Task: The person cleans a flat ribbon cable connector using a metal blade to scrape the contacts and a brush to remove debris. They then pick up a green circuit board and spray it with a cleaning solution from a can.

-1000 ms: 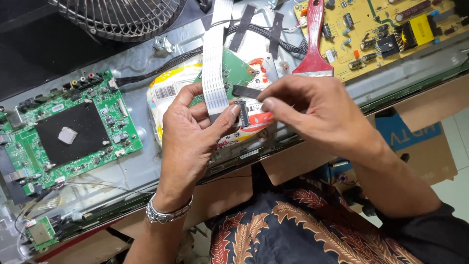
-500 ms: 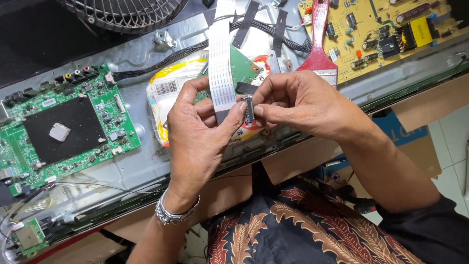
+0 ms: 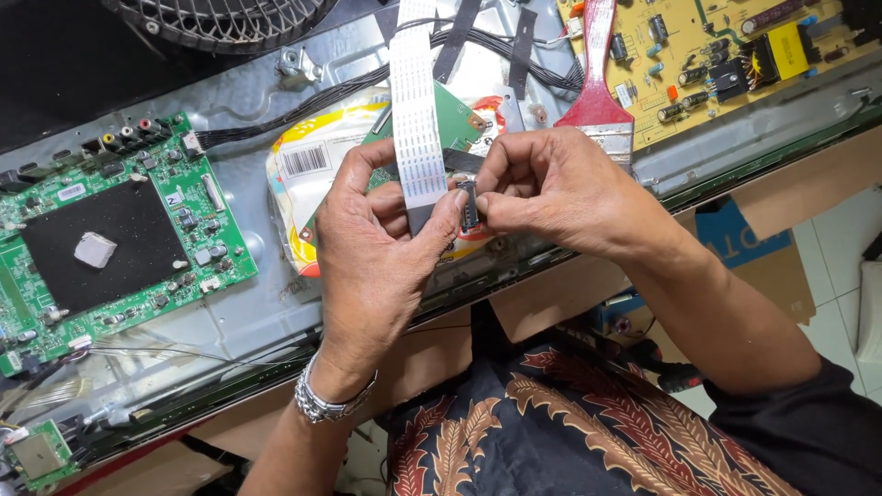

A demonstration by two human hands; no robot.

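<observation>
The left hand (image 3: 386,248) was raised above the opened metal chassis (image 3: 266,312), palm toward the camera, with a metal bracelet (image 3: 331,404) at the wrist. Its thumb and fingers were closed on the lower end of a white flat ribbon cable (image 3: 413,119), which ran straight up from the grip and left the frame at the top edge. The right hand (image 3: 560,188) was just beside the left, fingertips nearly meeting it, and was pinched narrowly on a small dark connector (image 3: 469,204) held upright between thumb and forefinger. The connector sat between the two hands, immediately right of the cable's dark end; whether cable and connector were joined could not be told. Directly behind the hands, partly hidden by them, a small green board (image 3: 455,119) lay over a yellow and white plastic packet (image 3: 308,156). To the left on the chassis lay a large green main board (image 3: 110,239) with a black centre panel and a grey pad on it. At the upper right lay a yellow power board (image 3: 717,55), and a red-handled brush (image 3: 597,83) rested with its ferrule just above the right hand. A bundle of black wires (image 3: 303,101) ran across the chassis behind the cable. A fan grille (image 3: 211,18) was at the top left.
</observation>
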